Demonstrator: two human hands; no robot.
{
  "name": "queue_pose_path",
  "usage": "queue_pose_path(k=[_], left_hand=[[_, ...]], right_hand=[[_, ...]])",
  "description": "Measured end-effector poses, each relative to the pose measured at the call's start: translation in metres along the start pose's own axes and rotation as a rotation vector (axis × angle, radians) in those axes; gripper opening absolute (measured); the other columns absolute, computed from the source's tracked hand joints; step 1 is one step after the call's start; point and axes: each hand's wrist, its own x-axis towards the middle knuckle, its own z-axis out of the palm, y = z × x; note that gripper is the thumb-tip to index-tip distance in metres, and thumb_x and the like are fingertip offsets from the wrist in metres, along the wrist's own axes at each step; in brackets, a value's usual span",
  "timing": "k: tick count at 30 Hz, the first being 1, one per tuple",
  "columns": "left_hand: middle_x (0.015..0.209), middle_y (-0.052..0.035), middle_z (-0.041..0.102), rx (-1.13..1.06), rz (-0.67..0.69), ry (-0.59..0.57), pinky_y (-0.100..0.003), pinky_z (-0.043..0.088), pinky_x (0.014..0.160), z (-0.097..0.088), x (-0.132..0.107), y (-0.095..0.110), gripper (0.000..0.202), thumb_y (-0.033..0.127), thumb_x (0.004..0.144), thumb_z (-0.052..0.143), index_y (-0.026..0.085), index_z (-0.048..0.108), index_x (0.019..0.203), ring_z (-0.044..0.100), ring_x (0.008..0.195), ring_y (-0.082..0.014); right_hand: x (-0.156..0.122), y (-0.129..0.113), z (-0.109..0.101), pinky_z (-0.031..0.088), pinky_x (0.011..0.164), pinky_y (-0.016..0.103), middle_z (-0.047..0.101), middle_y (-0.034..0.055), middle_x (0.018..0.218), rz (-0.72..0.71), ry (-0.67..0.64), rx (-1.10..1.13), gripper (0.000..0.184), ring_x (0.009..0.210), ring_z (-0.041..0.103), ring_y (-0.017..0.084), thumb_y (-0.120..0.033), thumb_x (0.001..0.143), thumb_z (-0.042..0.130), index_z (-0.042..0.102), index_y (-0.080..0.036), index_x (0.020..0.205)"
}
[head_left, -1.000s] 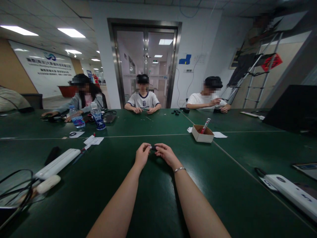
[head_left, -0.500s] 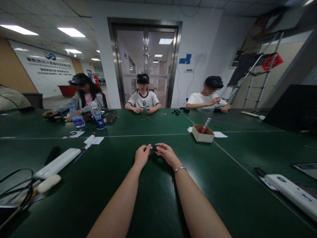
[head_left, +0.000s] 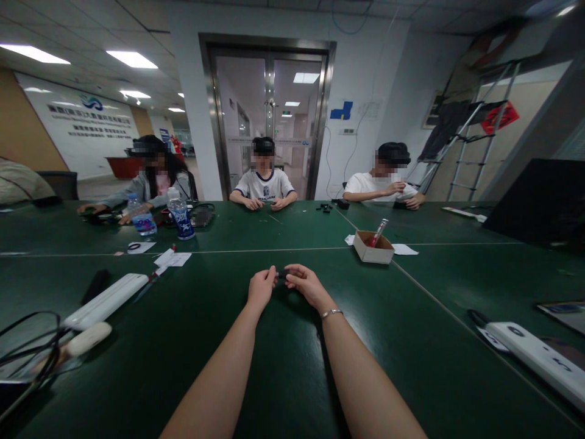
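Note:
Between my two hands is a small black stick-like object [head_left: 283, 274] with a short silvery part at its left end; it is too small to name for certain. My left hand [head_left: 261, 289] pinches the silvery end between thumb and fingertips. On the other side, the thumb and fingers of my right hand [head_left: 311, 286] close on the black end and partly hide it. Both hands are just above the green table [head_left: 292, 360], and a silvery bracelet circles my right wrist.
A cardboard box [head_left: 373, 249] holding a red-and-clear tube stands ahead to the right. White power strips [head_left: 107, 300] lie left and right, with cables at left. Two bottles [head_left: 181, 214] stand far left. Several people sit across the table; another is on a ladder [head_left: 475, 140].
My hands keep their grip on the small black object and have shifted very slightly left. The silvery part still shows between the fingers. Otherwise little differs.

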Motion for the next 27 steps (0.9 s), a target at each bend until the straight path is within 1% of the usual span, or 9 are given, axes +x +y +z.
queue_pose_path(k=[4, 10, 13, 16, 19, 21, 24, 25, 27], left_hand=[[0.06, -0.0044, 0.059, -0.005, -0.003, -0.007, -0.027, 0.036, 0.055, 0.0, 0.0, 0.0, 0.054, 0.061, 0.082, 0.038, 0.015, 0.061, 0.064, 0.053, 0.055, -0.0159], [0.06, -0.0024, 0.058, 0.009, 0.031, 0.018, -0.026, 0.038, 0.056, 0.004, 0.001, -0.005, 0.048, 0.059, 0.082, 0.041, 0.017, 0.06, 0.068, 0.053, 0.058, -0.0155], [0.07, -0.0029, 0.062, -0.044, 0.065, 0.003, -0.026, 0.042, 0.062, 0.006, 0.002, -0.007, 0.037, 0.051, 0.082, 0.047, 0.018, 0.062, 0.077, 0.057, 0.066, -0.0162], [0.087, -0.0054, 0.065, -0.139, 0.129, -0.011, -0.028, 0.046, 0.074, 0.008, 0.005, -0.008, 0.022, 0.037, 0.081, 0.054, 0.018, 0.062, 0.088, 0.06, 0.081, -0.0172], [0.099, -0.0075, 0.065, -0.198, 0.181, -0.012, -0.03, 0.045, 0.084, 0.011, 0.007, -0.011, 0.02, 0.027, 0.077, 0.058, 0.017, 0.062, 0.094, 0.06, 0.091, -0.0175], [0.1, -0.0075, 0.064, -0.207, 0.148, -0.009, -0.029, 0.046, 0.082, 0.012, 0.008, -0.013, 0.023, 0.03, 0.079, 0.057, 0.018, 0.06, 0.098, 0.06, 0.089, -0.0165], [0.083, -0.0044, 0.063, -0.191, 0.061, -0.018, -0.027, 0.046, 0.07, 0.013, 0.008, -0.016, 0.031, 0.041, 0.084, 0.048, 0.018, 0.058, 0.103, 0.058, 0.071, -0.0143], [0.079, -0.0033, 0.062, -0.176, 0.057, -0.019, -0.026, 0.045, 0.068, 0.013, 0.008, -0.017, 0.031, 0.041, 0.085, 0.047, 0.019, 0.058, 0.103, 0.057, 0.068, -0.014], [0.08, -0.0024, 0.061, -0.148, 0.084, -0.007, -0.025, 0.044, 0.068, 0.013, 0.007, -0.017, 0.026, 0.037, 0.084, 0.047, 0.02, 0.059, 0.101, 0.057, 0.071, -0.0139]], right_hand=[[0.0, 0.0, 0.0, 0.048, 0.057, 0.021, 0.064, 0.0024, 0.081, -0.002, 0.002, -0.003, 0.039, 0.065, 0.061, 0.012, -0.026, 0.06, 0.082, 0.067, -0.016, 0.094], [0.002, 0.002, 0.0, 0.048, 0.055, 0.019, 0.064, 0.0013, 0.073, 0.022, 0.043, 0.032, 0.037, 0.062, 0.061, 0.011, -0.028, 0.061, 0.082, 0.067, -0.015, 0.092], [0.003, 0.003, 0.0, 0.048, 0.056, 0.019, 0.064, 0.0019, 0.07, 0.032, 0.082, 0.052, 0.036, 0.062, 0.061, 0.011, -0.031, 0.062, 0.082, 0.067, -0.014, 0.091], [0.005, 0.004, 0.0, 0.05, 0.056, 0.02, 0.064, 0.0029, 0.071, 0.038, 0.131, 0.072, 0.036, 0.061, 0.061, 0.012, -0.033, 0.062, 0.082, 0.066, -0.014, 0.088], [0.006, 0.005, -0.001, 0.05, 0.055, 0.021, 0.064, 0.0027, 0.071, 0.038, 0.166, 0.079, 0.036, 0.059, 0.061, 0.012, -0.035, 0.062, 0.082, 0.066, -0.015, 0.087], [0.006, 0.005, -0.001, 0.05, 0.054, 0.02, 0.064, 0.0025, 0.069, 0.041, 0.173, 0.08, 0.037, 0.059, 0.061, 0.011, -0.036, 0.062, 0.082, 0.065, -0.015, 0.087], [0.006, 0.006, -0.001, 0.05, 0.053, 0.02, 0.064, 0.0028, 0.069, 0.044, 0.165, 0.072, 0.037, 0.058, 0.061, 0.011, -0.037, 0.062, 0.082, 0.065, -0.015, 0.085], [0.006, 0.006, 0.0, 0.05, 0.053, 0.02, 0.064, 0.0029, 0.069, 0.044, 0.16, 0.065, 0.036, 0.058, 0.061, 0.012, -0.036, 0.062, 0.082, 0.065, -0.015, 0.085], [0.006, 0.005, 0.0, 0.05, 0.053, 0.02, 0.064, 0.003, 0.069, 0.046, 0.151, 0.05, 0.036, 0.059, 0.061, 0.012, -0.036, 0.062, 0.082, 0.065, -0.015, 0.084]])
